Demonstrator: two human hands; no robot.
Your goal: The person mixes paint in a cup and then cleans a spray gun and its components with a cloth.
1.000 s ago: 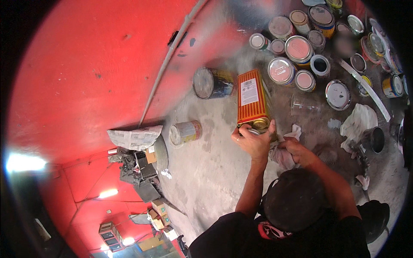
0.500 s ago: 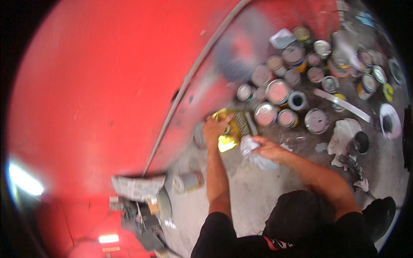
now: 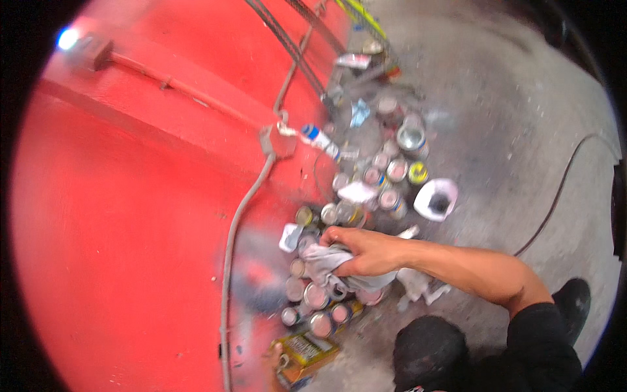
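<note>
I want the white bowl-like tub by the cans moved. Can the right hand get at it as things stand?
Probably yes, but not freely: the right hand is closed on a grey rag. The white tub sits just beyond it on the floor, with nothing between.

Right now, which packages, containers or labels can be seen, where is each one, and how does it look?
Rectangular orange-yellow metal can: bottom centre by the red wall, lying tilted, pale label panel on its face, left hand at its edge.
Round paint tins: clustered on the grey floor along the wall, silver rims, pinkish or pale lids.
White bottle with blue cap: against the wall, upper middle, lying slanted.
White tub: right of the tins, dark inside.
</note>
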